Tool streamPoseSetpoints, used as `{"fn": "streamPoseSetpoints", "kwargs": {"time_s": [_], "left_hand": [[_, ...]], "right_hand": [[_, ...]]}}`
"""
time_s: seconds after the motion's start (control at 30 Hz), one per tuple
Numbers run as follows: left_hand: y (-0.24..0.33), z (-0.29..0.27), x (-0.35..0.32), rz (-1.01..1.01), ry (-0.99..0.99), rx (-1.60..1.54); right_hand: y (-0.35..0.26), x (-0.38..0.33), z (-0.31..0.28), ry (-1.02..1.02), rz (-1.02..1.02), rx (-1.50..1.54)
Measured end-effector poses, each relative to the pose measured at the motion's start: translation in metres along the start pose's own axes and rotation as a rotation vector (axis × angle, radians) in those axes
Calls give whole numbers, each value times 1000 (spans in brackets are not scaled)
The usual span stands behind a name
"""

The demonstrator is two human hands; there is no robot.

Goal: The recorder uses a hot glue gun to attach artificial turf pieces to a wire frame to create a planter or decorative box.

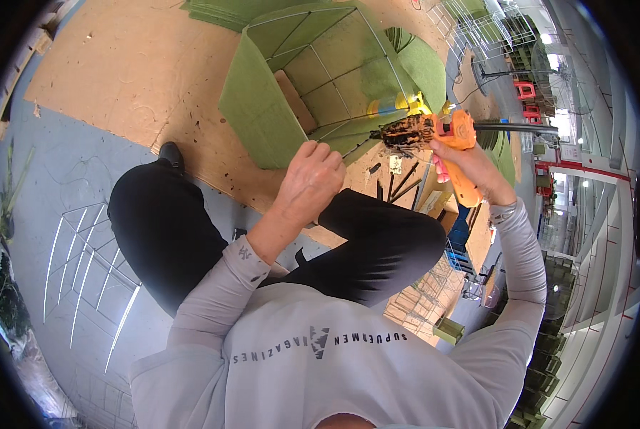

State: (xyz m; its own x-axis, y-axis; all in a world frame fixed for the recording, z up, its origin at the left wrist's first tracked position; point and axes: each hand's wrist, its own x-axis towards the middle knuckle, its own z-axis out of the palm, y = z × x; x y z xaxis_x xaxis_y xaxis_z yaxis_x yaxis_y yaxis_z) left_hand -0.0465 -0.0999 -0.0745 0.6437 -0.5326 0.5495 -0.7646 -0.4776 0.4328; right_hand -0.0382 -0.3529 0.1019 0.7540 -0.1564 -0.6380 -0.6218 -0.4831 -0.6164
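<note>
My right hand (471,166) is wrapped round the grip of an orange hot glue gun (465,130). Black smears cover its front end, and a long black glue stick (516,128) sticks out of its back. The nozzle points left, close to the near edge of a green felt box (252,107) with a metal wire frame (332,81). Closed fingers of my left hand (313,175) pinch that near edge, where felt and wire meet; the exact spot is hidden behind the fingers.
A yellow-capped bottle (391,106) stands beside the box. Black sticks (403,182) lie on the brown board (120,79) near my knee. Green felt sheets (223,11) are stacked at the far side. A bare wire frame (91,257) rests on the grey floor to my left.
</note>
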Motion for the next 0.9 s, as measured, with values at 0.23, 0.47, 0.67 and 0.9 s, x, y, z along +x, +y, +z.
{"fn": "streamPoseSetpoints", "kwargs": {"time_s": [0.23, 0.47, 0.67, 0.9], "left_hand": [[-12, -3, 6, -40, 25, -11], [-13, -6, 7, -55, 8, -17], [-13, -7, 9, -35, 16, -22], [-16, -10, 11, -57, 19, 0]], "right_hand": [[46, 3, 11, 52, -119, 141], [50, 5, 24, 61, -160, 256], [55, 5, 24, 3, -208, 185], [54, -2, 31, 8, -190, 169]]}}
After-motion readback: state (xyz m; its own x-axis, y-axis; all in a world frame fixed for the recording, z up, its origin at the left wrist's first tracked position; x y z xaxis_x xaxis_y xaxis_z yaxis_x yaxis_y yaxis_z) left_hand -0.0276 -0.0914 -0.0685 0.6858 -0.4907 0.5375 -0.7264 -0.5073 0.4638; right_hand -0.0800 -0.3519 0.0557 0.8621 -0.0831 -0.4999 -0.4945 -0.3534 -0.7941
